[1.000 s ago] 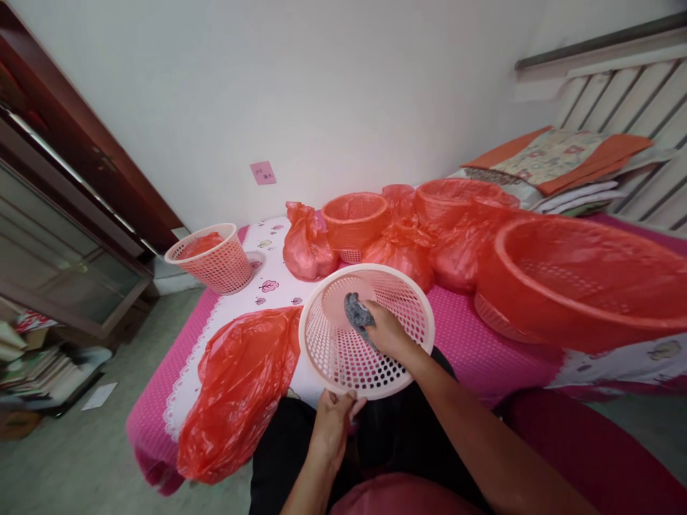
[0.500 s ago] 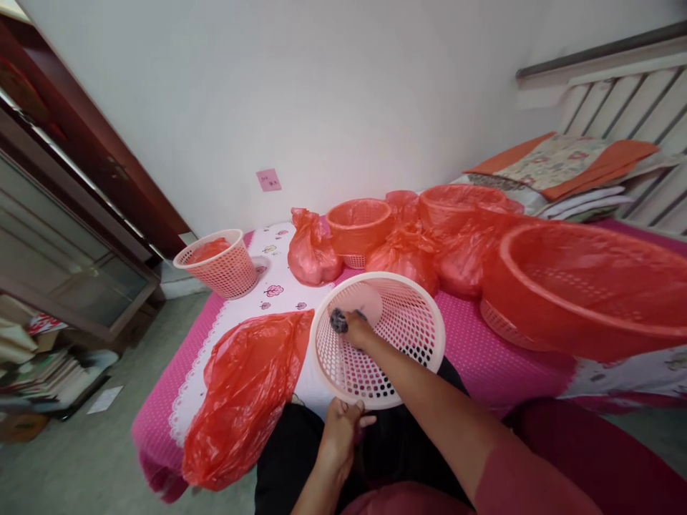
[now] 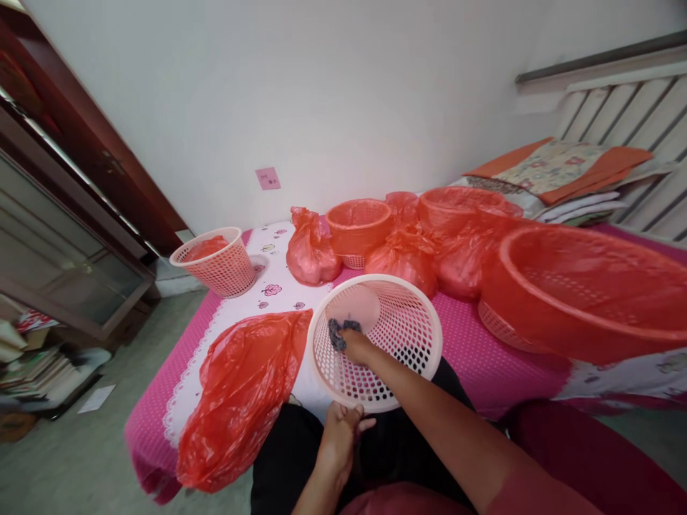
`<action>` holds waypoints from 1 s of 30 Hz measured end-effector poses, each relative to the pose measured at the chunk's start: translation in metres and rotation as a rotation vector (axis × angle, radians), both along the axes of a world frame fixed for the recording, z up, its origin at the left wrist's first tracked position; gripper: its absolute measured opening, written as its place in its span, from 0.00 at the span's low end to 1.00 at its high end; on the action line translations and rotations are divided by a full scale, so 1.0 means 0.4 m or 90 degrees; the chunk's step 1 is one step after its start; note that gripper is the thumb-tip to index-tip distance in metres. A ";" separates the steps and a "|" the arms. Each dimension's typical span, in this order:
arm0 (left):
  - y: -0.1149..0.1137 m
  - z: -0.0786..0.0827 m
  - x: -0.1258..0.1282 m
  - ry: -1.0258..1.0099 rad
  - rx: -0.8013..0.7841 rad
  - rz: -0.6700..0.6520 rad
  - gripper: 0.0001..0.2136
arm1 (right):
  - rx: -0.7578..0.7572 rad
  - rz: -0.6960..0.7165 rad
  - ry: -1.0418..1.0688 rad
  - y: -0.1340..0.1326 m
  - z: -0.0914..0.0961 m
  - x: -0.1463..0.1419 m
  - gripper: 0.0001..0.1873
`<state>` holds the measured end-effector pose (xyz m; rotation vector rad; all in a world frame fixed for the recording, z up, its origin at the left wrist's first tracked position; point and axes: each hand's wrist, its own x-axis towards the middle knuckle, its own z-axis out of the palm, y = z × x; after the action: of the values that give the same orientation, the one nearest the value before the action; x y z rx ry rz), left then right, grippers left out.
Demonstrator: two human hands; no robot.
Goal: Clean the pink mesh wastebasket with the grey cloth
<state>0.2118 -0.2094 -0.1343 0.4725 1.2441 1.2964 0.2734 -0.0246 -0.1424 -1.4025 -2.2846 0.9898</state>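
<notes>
A pale pink plastic mesh basket (image 3: 411, 325) lies tilted over my lap, its mouth facing me. My left hand (image 3: 342, 433) grips the near rim, with the thumb on top. Inside the basket, my right hand (image 3: 358, 346) is closed on a dark grey cloth (image 3: 338, 336), which touches the inner wall close to the base. Just left of the basket, a crumpled red plastic bag (image 3: 247, 390) is spread on the bed and hangs over its edge.
Another pink basket (image 3: 225, 268) with red plastic inside stands at the bed's left. Along the wall are red-lined baskets (image 3: 358, 218) and knotted red bags (image 3: 311, 254). A large red-lined basket (image 3: 590, 286) stands at right. Folded cloths (image 3: 569, 168) lie near the radiator (image 3: 638, 114).
My right hand has moved slightly down the basket's inner wall with the cloth, and more of the cloth shows. My left hand keeps hold of the rim.
</notes>
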 end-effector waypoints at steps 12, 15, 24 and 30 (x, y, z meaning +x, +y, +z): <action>-0.004 -0.007 -0.004 -0.037 0.007 0.000 0.23 | 0.063 0.084 -0.132 -0.135 0.054 0.049 0.23; -0.006 0.003 -0.004 -0.048 0.010 0.002 0.21 | 0.082 0.097 -0.138 -0.173 0.067 0.060 0.22; -0.008 0.040 0.010 -0.091 0.021 -0.006 0.15 | 0.112 0.165 -0.173 -0.244 0.155 0.089 0.22; -0.012 0.038 0.007 -0.074 0.050 -0.050 0.15 | 0.081 0.208 -0.158 -0.260 0.244 0.108 0.16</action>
<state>0.2145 -0.2142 -0.1193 0.4899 1.0707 1.2911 0.3164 -0.1288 -0.0448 -1.1811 -2.7718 0.7709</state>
